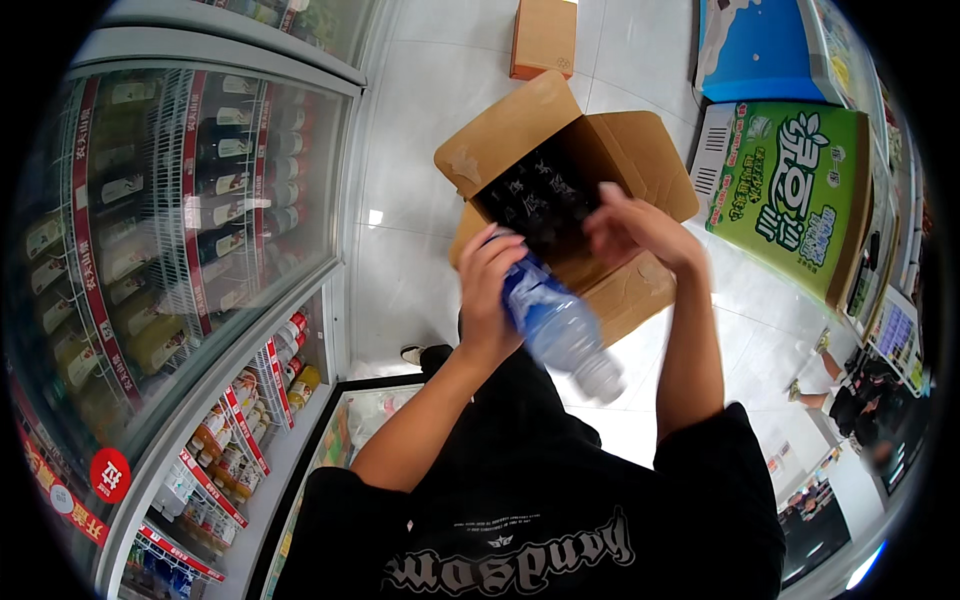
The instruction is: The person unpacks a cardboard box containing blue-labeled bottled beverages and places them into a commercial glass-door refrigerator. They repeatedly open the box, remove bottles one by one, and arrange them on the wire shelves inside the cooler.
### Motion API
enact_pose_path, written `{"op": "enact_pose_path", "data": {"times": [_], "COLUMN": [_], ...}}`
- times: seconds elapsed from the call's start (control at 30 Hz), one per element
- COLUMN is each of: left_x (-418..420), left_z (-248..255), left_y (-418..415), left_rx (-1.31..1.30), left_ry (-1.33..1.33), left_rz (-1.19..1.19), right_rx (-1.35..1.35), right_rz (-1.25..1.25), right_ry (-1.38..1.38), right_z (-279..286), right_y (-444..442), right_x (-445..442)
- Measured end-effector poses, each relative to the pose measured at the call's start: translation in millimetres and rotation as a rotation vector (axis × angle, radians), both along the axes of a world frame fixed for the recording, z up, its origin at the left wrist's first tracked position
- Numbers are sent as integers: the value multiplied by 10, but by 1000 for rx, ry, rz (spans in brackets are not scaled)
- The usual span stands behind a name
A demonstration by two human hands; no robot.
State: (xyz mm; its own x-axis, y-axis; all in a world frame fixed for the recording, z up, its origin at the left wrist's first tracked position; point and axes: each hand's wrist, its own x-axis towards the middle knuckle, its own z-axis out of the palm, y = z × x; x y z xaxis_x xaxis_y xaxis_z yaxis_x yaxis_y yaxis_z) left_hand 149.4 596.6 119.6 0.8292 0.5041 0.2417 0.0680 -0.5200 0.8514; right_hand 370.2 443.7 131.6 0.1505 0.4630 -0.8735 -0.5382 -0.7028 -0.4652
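A clear plastic bottle (559, 315) with a blue label is in my left hand (487, 289), whose fingers wrap around its base end. The bottle tilts, its neck pointing down and right toward my body. My right hand (645, 232) is blurred over the right side of an open cardboard box (626, 154), fingers apart, with nothing seen in it. Inside the box, dark packaged items (536, 191) bearing light writing lie in shadow; I cannot tell exactly what they are.
To my left stands a glass-door drinks cooler (225, 217) with shelves of bottles (232, 427). A small closed carton (545, 37) sits on the tiled floor (420, 135) beyond the box. A green printed carton (787, 195) and blue freezer (757, 52) flank the right; a person (855, 397) is farther off.
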Motion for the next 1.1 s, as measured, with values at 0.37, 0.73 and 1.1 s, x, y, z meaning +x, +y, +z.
{"op": "enact_pose_path", "data": {"times": [0.37,0.73,1.1], "left_x": [-1765,-2228,-3750], "left_z": [496,783,1401], "left_y": [-30,-197,45], "left_rx": [-219,-407,-510], "left_ry": [252,68,-144], "left_rz": [282,650,1018], "right_rx": [-385,-371,-306], "right_rz": [932,676,1332], "right_ry": [-640,-357,-1679], "right_z": [-3856,-1575,2238], "right_y": [26,203,551], "right_x": [-1008,-71,-260]}}
